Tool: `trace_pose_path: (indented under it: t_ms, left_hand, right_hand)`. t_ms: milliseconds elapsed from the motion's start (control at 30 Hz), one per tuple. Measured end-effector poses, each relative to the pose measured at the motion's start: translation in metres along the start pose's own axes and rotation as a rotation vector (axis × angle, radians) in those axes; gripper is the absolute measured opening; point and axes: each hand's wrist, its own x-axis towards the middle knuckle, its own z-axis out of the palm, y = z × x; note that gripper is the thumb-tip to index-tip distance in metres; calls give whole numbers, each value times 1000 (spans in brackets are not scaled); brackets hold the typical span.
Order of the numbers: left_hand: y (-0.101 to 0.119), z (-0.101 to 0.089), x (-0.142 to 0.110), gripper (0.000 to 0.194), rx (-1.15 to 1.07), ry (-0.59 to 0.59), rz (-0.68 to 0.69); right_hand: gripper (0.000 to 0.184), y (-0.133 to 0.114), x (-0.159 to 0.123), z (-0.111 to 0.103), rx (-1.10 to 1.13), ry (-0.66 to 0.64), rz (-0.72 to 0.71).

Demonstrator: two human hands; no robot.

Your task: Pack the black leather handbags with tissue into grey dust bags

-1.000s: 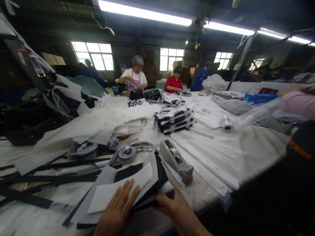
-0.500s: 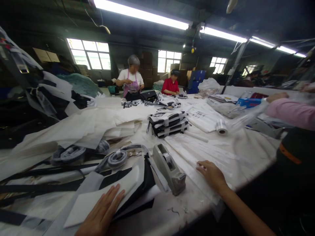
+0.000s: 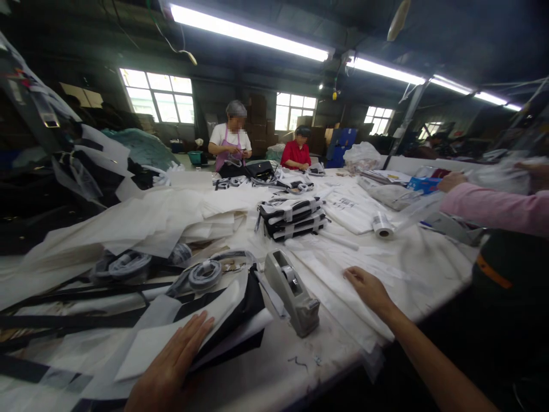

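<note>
My left hand [image 3: 182,349] lies flat, fingers out, on a white padding sheet [image 3: 156,343] that covers part of a black bag [image 3: 253,300]. Beside that bag, a coiled strap wrapped in grey film [image 3: 205,276] rests near its top end. My right hand [image 3: 369,292] is closed, its fingertips pinching the edge of a clear plastic bag [image 3: 338,297] in a flat layer on the table. Between my hands stands a grey tape dispenser [image 3: 294,297] with a roll in it.
A stack of wrapped black bags [image 3: 294,217] sits mid-table, with a label roll [image 3: 381,225] to its right. Large white sheets [image 3: 141,217] spread over the left. A co-worker's pink sleeve [image 3: 493,206] reaches in from the right; two people work across the table.
My right hand's fingers have drawn together on the plastic, and the hand has risen slightly in view. My left hand stays on the padding sheet. The pink-sleeved arm has shifted left.
</note>
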Motion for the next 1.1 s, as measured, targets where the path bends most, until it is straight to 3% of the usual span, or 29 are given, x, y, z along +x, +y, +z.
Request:
trace_pose_path:
  t_ms: [100, 200, 300, 400, 500, 600, 733, 933, 1100]
  left_hand:
    - [0, -7, 4, 88, -56, -15, -63]
    - [0, -13, 9, 88, -123, -17, -169]
    - [0, -20, 15, 87, -182, -23, -269]
    - [-2, -27, 21, 83, -222, -39, -330]
    - [-3, -32, 24, 82, -254, -48, -366]
    - [-4, -35, 24, 85, -287, -57, -387]
    - [-4, -35, 23, 87, -316, -55, -387]
    - [-6, -33, 22, 90, -318, -50, -374]
    - [-7, -34, 24, 88, -318, -41, -370]
  right_hand:
    - [34, -43, -23, -7, 53, 7, -19]
    - [26, -96, -61, 1, 80, -67, -115]
    - [19, -138, -105, 36, 85, -239, -326]
    - [13, -159, -136, 92, 80, -327, -455]
    - [17, -170, -145, 146, 115, -414, -545]
    - [24, -179, -137, 174, 176, -518, -626]
    - [22, -180, -120, 177, 269, -639, -692]
    - [34, -157, -105, 186, 258, -429, -581]
    - [43, -157, -85, 212, 114, -443, -680]
